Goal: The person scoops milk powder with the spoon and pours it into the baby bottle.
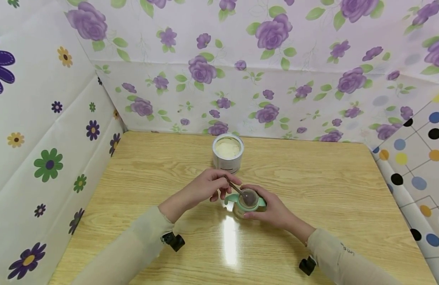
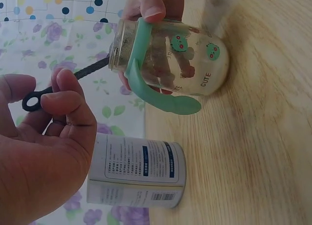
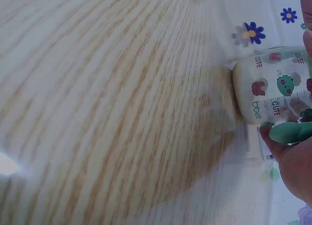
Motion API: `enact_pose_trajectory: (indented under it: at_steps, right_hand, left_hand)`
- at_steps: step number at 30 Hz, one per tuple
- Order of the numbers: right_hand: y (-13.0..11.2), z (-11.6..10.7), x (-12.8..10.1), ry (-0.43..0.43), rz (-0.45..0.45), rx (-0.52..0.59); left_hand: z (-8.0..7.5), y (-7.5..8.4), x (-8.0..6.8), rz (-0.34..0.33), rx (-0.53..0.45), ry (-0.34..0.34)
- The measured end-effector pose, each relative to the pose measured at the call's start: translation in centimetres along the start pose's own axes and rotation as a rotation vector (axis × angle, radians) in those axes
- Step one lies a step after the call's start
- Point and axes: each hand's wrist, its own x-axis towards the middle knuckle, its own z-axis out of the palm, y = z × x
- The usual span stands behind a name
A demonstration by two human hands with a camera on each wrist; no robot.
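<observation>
A clear baby bottle (image 1: 245,204) with green handles (image 2: 146,84) and cartoon prints stands on the wooden table (image 1: 312,190), its top off. My right hand (image 1: 272,209) grips the bottle (image 3: 270,91) round its side. My left hand (image 1: 208,186) pinches the handle of a dark scoop (image 1: 240,192), whose bowl sits at the bottle's mouth (image 2: 117,52). The scoop's ring end (image 2: 31,102) sticks out past my fingers (image 2: 68,105). Behind them stands an open white tin (image 1: 228,152) of pale powder.
Flowered sheets wall the table at the left and back, and a dotted sheet (image 1: 419,166) at the right. The tin (image 2: 139,174) stands a short way behind the bottle. Bare wood lies to either side of my hands.
</observation>
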Motion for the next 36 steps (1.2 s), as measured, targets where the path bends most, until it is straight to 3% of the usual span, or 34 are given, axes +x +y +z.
enact_pose_trajectory:
  at_steps: [15,23,27,31,36]
  right_hand:
    - [0.2,0.0,0.0,0.014,-0.012,-0.012]
    - [0.4,0.1,0.1,0.011,-0.033,-0.004]
    - [0.4,0.2,0.2,0.01,-0.051,0.006]
    - [0.2,0.2,0.2,0.005,-0.04,0.015]
    - [0.1,0.3,0.1,0.0,-0.035,0.023]
  left_hand:
    - [-0.3,1.3,0.3,0.016,0.079,-0.029]
    - [-0.2,1.4,0.6,0.019,0.062,0.013]
    - [0.1,1.1,0.8,0.002,-0.001,0.078]
    - [0.5,0.7,1.0,-0.027,-0.13,0.146]
    - [0.8,0.3,1.1,-0.068,-0.242,0.183]
